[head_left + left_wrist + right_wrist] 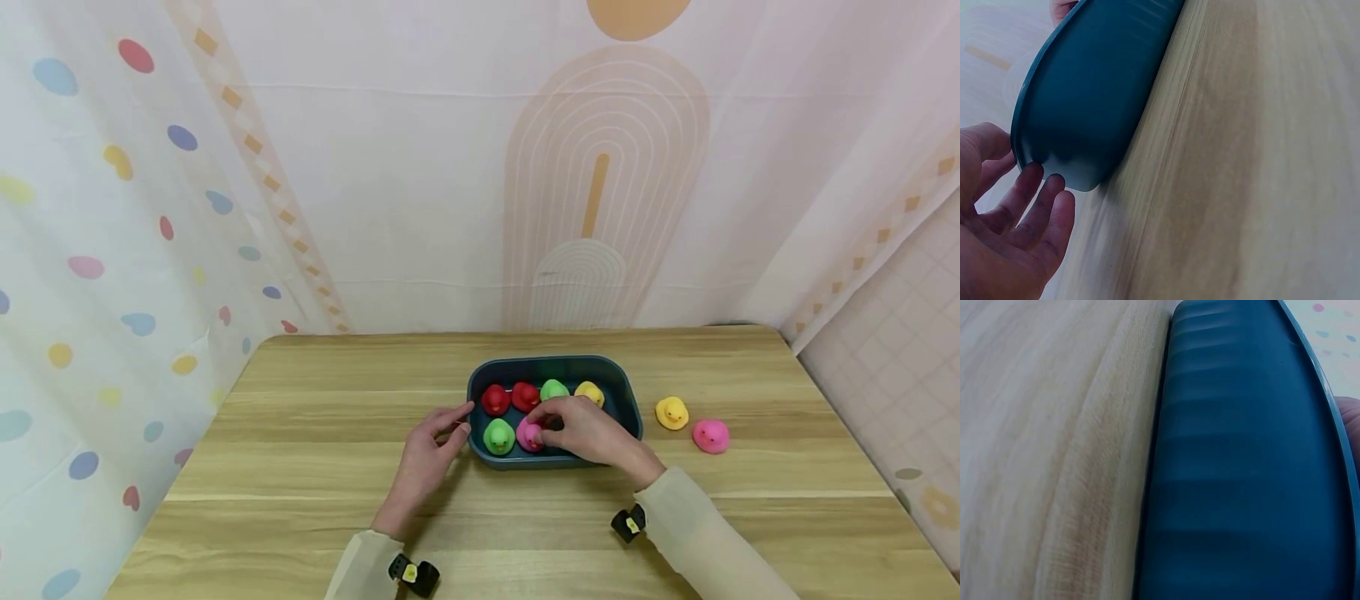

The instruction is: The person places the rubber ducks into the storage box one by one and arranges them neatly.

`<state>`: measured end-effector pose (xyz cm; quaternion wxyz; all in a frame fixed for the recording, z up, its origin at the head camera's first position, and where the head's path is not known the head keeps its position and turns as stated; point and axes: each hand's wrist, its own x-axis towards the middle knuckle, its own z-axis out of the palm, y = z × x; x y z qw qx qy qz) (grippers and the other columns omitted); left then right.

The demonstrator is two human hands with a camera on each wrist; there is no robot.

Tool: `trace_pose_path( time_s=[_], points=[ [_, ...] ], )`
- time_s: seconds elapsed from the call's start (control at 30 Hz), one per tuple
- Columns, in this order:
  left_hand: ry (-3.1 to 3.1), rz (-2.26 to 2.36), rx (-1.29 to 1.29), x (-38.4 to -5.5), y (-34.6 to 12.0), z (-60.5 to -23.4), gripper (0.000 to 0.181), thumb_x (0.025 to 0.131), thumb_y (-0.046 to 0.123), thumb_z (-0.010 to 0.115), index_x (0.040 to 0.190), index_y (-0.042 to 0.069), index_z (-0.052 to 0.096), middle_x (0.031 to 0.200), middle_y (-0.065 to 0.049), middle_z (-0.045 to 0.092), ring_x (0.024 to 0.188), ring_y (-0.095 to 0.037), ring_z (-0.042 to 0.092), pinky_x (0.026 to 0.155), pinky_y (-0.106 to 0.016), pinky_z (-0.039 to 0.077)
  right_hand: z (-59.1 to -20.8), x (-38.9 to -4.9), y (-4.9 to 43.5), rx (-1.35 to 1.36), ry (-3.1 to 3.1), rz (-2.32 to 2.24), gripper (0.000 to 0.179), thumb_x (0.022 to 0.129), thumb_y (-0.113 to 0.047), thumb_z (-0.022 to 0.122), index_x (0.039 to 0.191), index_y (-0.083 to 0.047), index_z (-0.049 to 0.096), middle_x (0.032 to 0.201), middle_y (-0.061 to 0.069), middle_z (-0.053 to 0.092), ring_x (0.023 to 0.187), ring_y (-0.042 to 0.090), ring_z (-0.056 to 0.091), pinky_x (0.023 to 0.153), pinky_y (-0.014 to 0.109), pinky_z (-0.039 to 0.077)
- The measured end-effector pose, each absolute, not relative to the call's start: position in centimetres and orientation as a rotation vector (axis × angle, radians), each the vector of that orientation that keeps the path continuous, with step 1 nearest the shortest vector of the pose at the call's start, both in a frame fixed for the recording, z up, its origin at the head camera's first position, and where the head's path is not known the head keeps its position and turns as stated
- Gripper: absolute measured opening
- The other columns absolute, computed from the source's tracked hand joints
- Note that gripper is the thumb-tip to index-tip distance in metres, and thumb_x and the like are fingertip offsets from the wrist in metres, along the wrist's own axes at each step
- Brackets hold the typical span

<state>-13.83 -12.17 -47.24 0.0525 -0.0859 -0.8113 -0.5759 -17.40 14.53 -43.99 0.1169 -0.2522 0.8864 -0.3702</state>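
A dark teal box (517,463) stands on the table, with rubber ducks inside in two rows. My right hand (592,433) reaches over its front rim and pinches a pink duck (529,435) in the front row, beside a green duck (498,437). Behind these are two red ducks (496,400), another green duck (554,391) and a yellow duck (590,392), partly covered by the hand. At the box's left end, my left hand (423,462) touches the outer wall with loosely extended fingers. The right wrist view shows mainly the box's ribbed side (1241,456).
To the right of the box, a yellow duck (672,412) and a pink duck (711,436) lie on the wooden table (315,433). A patterned curtain (420,208) hangs behind the table's back edge and along its left side.
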Motion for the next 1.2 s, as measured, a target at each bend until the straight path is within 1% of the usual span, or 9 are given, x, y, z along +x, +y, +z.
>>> trace_pose_path(
  time_s=[0.17,0.33,0.57,0.83,0.93,1.2],
  points=[
    [-2.490,-1.731,-0.259,-13.8,-12.3,-47.3,0.033,0.101,0.006,0.065,0.134,0.004,0.070,0.122,-0.011,0.067,0.104,-0.019,0.062,0.088,-0.023,0.056,-43.9,-17.1,14.6,-0.745,2.599,-1.098,0.020,0.099,-0.017,0.072,0.118,-0.012,0.076,0.107,-0.004,0.070,0.095,0.014,0.060,0.083,0.029,0.055],
    [-2.512,-1.717,-0.253,-13.5,-12.4,-47.2,0.033,0.102,0.008,0.065,0.135,0.005,0.070,0.121,-0.010,0.068,0.103,-0.018,0.062,0.087,-0.024,0.056,-43.6,-16.5,14.9,-0.768,2.631,-1.157,0.023,0.102,-0.022,0.067,0.121,-0.012,0.075,0.111,-0.004,0.071,0.096,0.013,0.060,0.084,0.031,0.055],
    [-2.499,-1.763,-0.227,-13.5,-12.5,-47.3,0.033,0.102,0.008,0.065,0.135,0.006,0.070,0.120,-0.010,0.068,0.101,-0.018,0.062,0.083,-0.023,0.055,-43.2,-15.6,15.5,-0.857,2.707,-1.247,0.021,0.103,-0.022,0.065,0.119,-0.013,0.076,0.113,-0.006,0.073,0.097,0.013,0.061,0.084,0.032,0.056],
    [-2.494,-1.766,-0.228,-13.5,-12.7,-47.4,0.033,0.102,0.006,0.065,0.135,0.007,0.070,0.121,-0.013,0.067,0.099,-0.018,0.062,0.081,-0.022,0.056,-42.6,-14.5,16.5,-0.826,2.740,-1.333,0.021,0.104,-0.024,0.065,0.119,-0.014,0.076,0.111,-0.009,0.072,0.096,0.012,0.062,0.083,0.034,0.056],
    [-2.492,-1.765,-0.229,-13.4,-12.7,-47.4,0.033,0.102,0.006,0.065,0.134,0.007,0.070,0.121,-0.013,0.067,0.099,-0.018,0.062,0.082,-0.022,0.056,-42.4,-14.1,16.9,-0.811,2.751,-1.365,0.021,0.105,-0.026,0.064,0.120,-0.016,0.076,0.111,-0.009,0.072,0.099,0.012,0.064,0.085,0.034,0.057],
    [-2.492,-1.771,-0.221,-13.4,-12.6,-47.2,0.033,0.102,0.006,0.065,0.134,0.006,0.070,0.122,-0.013,0.067,0.101,-0.019,0.062,0.082,-0.022,0.056,-42.0,-13.2,18.4,-0.769,2.768,-1.424,0.019,0.104,-0.024,0.065,0.120,-0.019,0.076,0.112,-0.006,0.072,0.100,0.013,0.064,0.087,0.035,0.057]
  ],
)
